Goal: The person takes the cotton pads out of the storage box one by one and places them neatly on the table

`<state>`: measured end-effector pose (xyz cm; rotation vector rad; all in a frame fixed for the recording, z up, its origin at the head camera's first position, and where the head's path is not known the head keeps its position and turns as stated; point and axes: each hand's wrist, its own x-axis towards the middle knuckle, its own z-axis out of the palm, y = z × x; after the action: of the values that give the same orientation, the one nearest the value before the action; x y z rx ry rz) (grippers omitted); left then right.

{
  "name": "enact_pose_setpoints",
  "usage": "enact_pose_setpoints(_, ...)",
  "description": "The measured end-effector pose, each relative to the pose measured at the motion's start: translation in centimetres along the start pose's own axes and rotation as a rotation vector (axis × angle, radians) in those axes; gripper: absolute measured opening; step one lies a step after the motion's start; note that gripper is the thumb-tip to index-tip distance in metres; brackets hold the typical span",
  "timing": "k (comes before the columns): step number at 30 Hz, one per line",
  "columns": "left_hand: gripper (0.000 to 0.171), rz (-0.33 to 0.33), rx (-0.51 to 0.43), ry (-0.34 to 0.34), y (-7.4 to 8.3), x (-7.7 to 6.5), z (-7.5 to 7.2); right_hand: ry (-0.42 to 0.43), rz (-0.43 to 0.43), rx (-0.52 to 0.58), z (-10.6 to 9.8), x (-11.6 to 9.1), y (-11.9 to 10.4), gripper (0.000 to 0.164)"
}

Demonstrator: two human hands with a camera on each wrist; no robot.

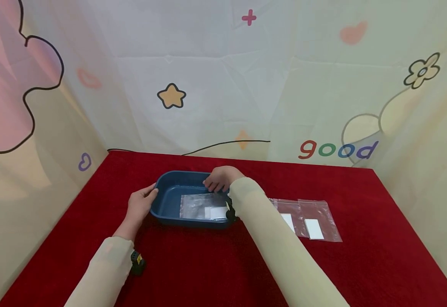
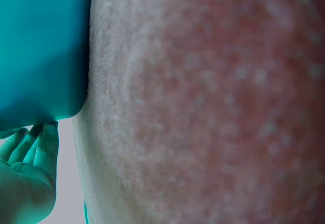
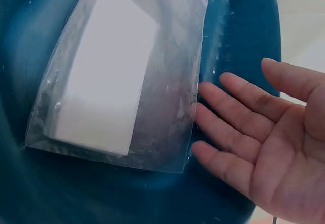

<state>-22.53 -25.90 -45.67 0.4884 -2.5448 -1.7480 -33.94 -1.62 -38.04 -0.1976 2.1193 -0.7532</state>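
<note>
My left hand [image 1: 140,205] grips the left end of a blue plastic tray [image 1: 165,219], thumb at the rim and fingers on its outer side. In the left wrist view, the fingers of that hand [image 2: 30,173] meet the edge of the tray [image 2: 40,46]. Inside the tray lies a clear zip bag [image 1: 193,205] containing flat white rectangular pieces. Over the tray's right part is my right hand [image 1: 221,178], holding nothing. The right wrist view shows its fingers spread loosely, fingertips right at the edge of the bag [image 3: 167,137] with a white block [image 3: 109,76] inside.
To the right of the tray, two more clear zip bags lie on the red cloth [image 1: 192,264], slightly overlapping. The right bag [image 1: 324,217] holds a white rectangular piece [image 1: 314,229]; my right sleeve [image 1: 281,251] partly covers the other bag [image 1: 294,209]. A printed curtain [image 1: 208,123] hangs behind.
</note>
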Motion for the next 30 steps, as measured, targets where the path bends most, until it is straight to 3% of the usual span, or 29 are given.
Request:
enact_pose_setpoints(6, 0.049, -0.001, -0.001, -0.002, 0.06, 0.08, 0.06, 0.008, 0.033, -0.060, -0.02, 0.40, -0.10, 0.044)
enact_pose_setpoints(13, 0.049, -0.010, -0.008, -0.002, 0.05, 0.10, 0.01, 0.016, 0.013, -0.122, -0.23, 0.25, -0.30, 0.040)
enact_pose_setpoints(30, 0.048, 0.000, -0.008, 0.001, -0.09, 0.10, 0.01, 0.009, 0.039, -0.180, -0.14, 0.69, -0.23, 0.037)
